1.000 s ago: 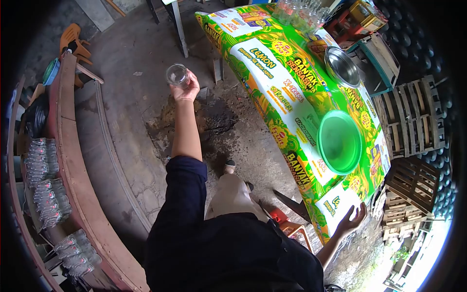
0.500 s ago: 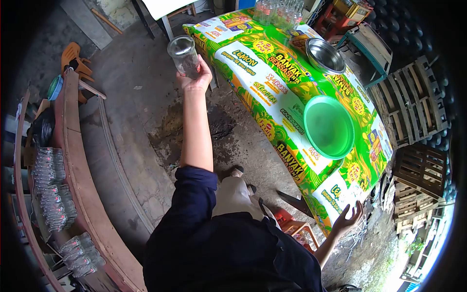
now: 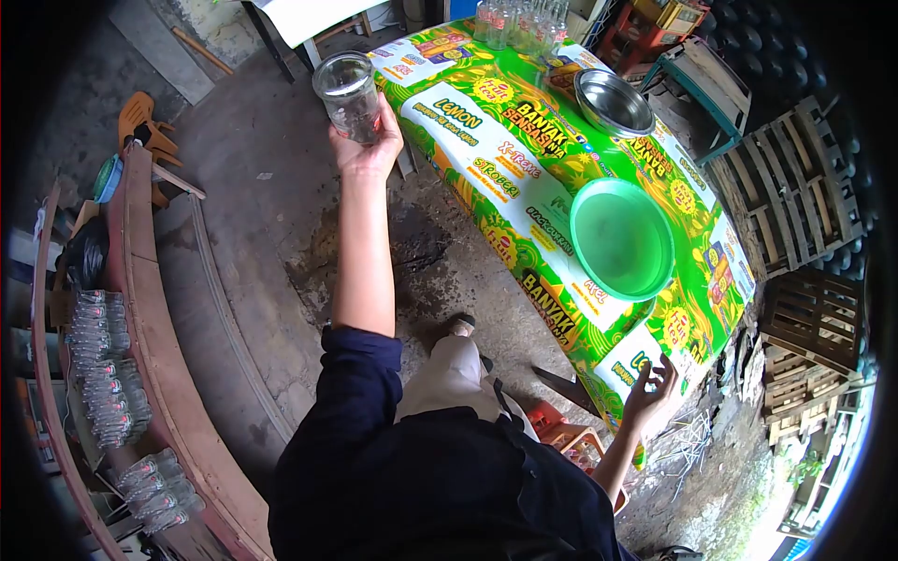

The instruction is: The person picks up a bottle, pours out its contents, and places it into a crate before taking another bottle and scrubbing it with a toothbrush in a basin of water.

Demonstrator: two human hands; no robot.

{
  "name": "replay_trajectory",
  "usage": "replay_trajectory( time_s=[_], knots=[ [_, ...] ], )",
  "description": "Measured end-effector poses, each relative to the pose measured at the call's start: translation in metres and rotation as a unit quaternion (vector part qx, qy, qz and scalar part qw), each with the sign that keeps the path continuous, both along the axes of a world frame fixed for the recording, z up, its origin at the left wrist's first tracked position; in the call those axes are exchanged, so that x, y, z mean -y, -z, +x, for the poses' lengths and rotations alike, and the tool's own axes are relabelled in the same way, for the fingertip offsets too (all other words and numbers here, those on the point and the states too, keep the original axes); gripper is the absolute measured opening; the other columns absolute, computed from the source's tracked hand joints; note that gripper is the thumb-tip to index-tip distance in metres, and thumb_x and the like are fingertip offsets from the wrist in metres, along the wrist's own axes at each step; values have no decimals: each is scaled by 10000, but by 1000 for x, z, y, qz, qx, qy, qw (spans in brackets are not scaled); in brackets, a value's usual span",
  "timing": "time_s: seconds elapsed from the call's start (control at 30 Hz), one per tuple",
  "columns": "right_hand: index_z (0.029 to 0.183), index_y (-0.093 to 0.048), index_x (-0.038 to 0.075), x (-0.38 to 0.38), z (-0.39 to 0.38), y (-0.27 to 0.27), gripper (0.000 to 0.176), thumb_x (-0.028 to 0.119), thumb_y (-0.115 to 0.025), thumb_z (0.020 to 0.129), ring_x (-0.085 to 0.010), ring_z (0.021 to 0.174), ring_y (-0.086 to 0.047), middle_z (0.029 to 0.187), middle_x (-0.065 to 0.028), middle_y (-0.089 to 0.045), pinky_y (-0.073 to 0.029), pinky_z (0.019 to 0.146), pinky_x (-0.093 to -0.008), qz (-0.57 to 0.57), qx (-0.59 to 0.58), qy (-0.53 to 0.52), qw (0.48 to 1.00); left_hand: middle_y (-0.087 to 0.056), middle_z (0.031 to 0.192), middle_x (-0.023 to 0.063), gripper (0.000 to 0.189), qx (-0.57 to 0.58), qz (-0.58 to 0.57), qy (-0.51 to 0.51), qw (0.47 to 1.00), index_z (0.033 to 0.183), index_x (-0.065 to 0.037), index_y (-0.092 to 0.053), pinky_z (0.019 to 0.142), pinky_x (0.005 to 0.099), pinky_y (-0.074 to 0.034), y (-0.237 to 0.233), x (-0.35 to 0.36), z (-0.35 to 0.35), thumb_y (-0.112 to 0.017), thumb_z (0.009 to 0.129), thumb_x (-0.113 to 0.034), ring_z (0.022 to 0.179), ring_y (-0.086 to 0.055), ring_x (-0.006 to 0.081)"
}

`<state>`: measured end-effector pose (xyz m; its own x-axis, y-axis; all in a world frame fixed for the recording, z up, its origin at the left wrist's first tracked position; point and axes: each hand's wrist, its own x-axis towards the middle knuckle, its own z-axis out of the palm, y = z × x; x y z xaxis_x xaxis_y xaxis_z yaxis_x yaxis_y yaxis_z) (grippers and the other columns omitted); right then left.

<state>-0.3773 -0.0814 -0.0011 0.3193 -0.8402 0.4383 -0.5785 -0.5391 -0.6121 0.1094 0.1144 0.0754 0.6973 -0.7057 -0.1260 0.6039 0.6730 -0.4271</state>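
Note:
My left hand (image 3: pixel 367 145) is raised at arm's length and grips a clear empty glass jar (image 3: pixel 348 93) upright, above the concrete floor and just left of the table's far corner. My right hand (image 3: pixel 648 395) hovers with fingers spread at the near end of a table covered in a green and yellow printed cloth (image 3: pixel 510 178); it holds nothing. A round green plastic basin (image 3: pixel 622 238) sits on the table near my right side. A steel bowl (image 3: pixel 613 101) stands farther along the table.
Several clear bottles (image 3: pixel 519 23) stand at the table's far end. More bottles (image 3: pixel 98 365) lie in rows by a curved wooden bench (image 3: pixel 159 355) on the left. Wooden crates (image 3: pixel 795 215) are stacked right of the table. A wet patch (image 3: pixel 412 243) darkens the floor.
My left hand has lifted the jar higher and turned it upright, closer to the table's far corner. My right hand has come off the table edge and its fingers have spread.

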Motion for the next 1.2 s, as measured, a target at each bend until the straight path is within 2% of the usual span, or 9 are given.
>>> replay_trajectory(
  time_s=[0.3,0.4,0.53,0.57,0.67,0.77,0.9,1.0,1.2],
  knots=[
    [1052,-520,5,14,38,6,284,36,-573,775,-156,733,-499,967,-91,-547,-396,536,-247,8,-4,-48,999,-571,797,143,305,-56,-163,85,981,817,75,-531,730,366,-541,-32,17,-13,-653,552,-13,770,-617,261],
    [1058,-516,4,22,48,2,290,36,-575,776,-157,743,-503,967,-94,-545,-400,537,-242,22,2,-45,999,-576,803,149,305,34,-102,53,993,821,72,-535,724,356,-537,-27,26,-3,-661,564,-33,769,-616,259],
    [1054,-518,18,37,63,-5,293,44,-584,770,-168,758,-508,939,-92,-532,-398,562,-264,23,13,-37,999,-604,863,154,316,239,134,-117,955,792,6,-581,732,371,-510,-35,41,-15,-625,674,-285,803,-596,251],
    [1057,-517,18,42,64,-4,295,46,-584,771,-170,760,-509,941,-90,-532,-398,563,-265,22,9,-37,999,-609,850,142,381,247,166,-123,947,839,7,-577,724,372,-499,-25,44,-2,-589,711,-352,788,-594,254],
    [1064,-515,20,54,75,-7,303,50,-585,770,-177,762,-509,948,-86,-533,-398,567,-272,7,-11,-38,999,-573,919,115,462,339,91,-68,934,967,15,-511,775,363,-453,-9,54,25,-565,743,-386,874,-553,227],
    [1069,-513,22,63,83,-12,311,51,-586,768,-184,765,-508,948,-84,-533,-397,574,-281,7,-36,-42,998,-533,961,99,481,331,30,-2,943,1001,11,-489,802,361,-431,-17,71,36,-555,749,-394,892,-528,208],
    [1084,-502,23,74,92,-12,329,55,-586,768,-188,775,-506,954,-88,-527,-398,579,-289,30,-55,-31,998,-497,950,74,491,380,62,10,923,1047,-17,-459,771,377,-433,-33,93,40,-524,755,-406,856,-520,213],
    [1100,-491,26,80,93,-7,343,68,-585,772,-195,798,-509,971,-93,-519,-409,584,-289,62,-63,-17,996,-564,876,102,458,442,98,-13,891,978,-2,-526,699,364,-482,-43,111,47,-526,745,-396,797,-557,235],
    [1154,-439,27,81,100,8,420,99,-596,771,-208,832,-506,1039,-113,-487,-435,605,-293,115,-54,20,992,-570,923,99,443,529,141,-20,837,1058,-18,-518,657,351,-496,-55,134,53,-488,768,-352,835,-575,257]
  ],
)
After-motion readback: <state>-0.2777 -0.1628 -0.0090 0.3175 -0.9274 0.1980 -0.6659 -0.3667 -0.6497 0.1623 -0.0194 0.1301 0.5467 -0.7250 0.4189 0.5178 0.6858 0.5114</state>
